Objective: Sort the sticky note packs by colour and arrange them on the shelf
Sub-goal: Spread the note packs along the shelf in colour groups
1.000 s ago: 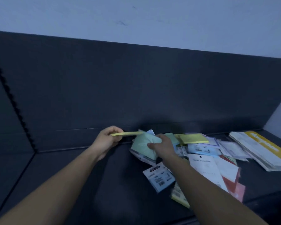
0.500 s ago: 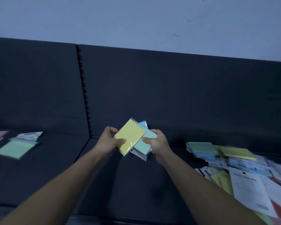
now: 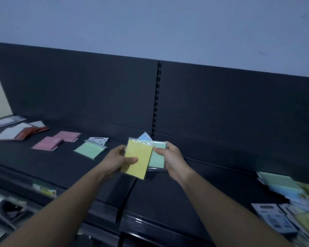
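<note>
The packs have swung left, away from the pile [image 3: 282, 189], and hang over the middle seam of the shelf [image 3: 70, 168]. The left hand [image 3: 114, 161] pinches the yellow pack [image 3: 139, 152]. The right hand [image 3: 171, 158] grips the green pack [image 3: 158, 158] (blue pack [image 3: 145, 137] behind). The wrappers look slick and overlap, so pulling yellow free may drag the others out.

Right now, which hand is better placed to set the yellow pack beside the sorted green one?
Left, probably: the left hand grips the yellow pack and is nearer the sorted green pack; the right hand holds other packs.
</note>
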Action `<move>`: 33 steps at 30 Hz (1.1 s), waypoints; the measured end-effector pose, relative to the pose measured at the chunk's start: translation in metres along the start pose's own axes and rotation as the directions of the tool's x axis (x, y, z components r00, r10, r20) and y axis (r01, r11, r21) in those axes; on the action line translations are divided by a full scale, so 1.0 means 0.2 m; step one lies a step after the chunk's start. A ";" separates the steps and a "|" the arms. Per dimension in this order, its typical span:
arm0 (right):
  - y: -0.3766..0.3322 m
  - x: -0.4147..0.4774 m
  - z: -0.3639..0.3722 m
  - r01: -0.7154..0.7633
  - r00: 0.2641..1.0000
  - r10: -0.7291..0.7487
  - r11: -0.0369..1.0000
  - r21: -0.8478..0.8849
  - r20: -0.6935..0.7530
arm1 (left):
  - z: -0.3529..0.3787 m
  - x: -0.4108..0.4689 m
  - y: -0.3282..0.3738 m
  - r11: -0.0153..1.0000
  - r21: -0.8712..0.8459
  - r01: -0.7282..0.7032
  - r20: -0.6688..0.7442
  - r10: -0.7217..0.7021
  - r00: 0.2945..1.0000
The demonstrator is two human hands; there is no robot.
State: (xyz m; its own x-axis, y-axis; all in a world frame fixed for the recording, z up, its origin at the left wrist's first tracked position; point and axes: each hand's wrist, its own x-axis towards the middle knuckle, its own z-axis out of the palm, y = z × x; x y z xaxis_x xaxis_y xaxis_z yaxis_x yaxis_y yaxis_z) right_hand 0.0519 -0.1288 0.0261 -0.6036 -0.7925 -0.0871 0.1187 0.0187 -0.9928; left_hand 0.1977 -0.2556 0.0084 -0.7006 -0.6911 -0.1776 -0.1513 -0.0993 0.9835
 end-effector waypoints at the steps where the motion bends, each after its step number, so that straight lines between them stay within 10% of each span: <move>1: 0.00 0.00 0.07 -0.010 1.000 0.010 1.000 0.001 0.015 | -0.06 -0.02 0.00 1.000 -0.012 0.008 -0.017 -0.008 1.000; 33: 0.27 0.53 1.14 -0.112 0.980 0.022 0.882 -0.457 -0.197 | -1.24 0.04 -0.19 0.989 -0.148 -0.013 -0.525 -0.067 0.848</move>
State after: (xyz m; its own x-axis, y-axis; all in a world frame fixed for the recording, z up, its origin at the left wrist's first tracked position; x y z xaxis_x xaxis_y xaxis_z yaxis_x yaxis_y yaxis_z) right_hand 0.1752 -0.3508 -0.0174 -0.7445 -0.6562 -0.1233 -0.1883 0.3835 -0.9042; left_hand 0.3696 -0.4348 -0.0220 -0.2183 -0.9555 -0.1983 -0.0372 -0.1949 0.9801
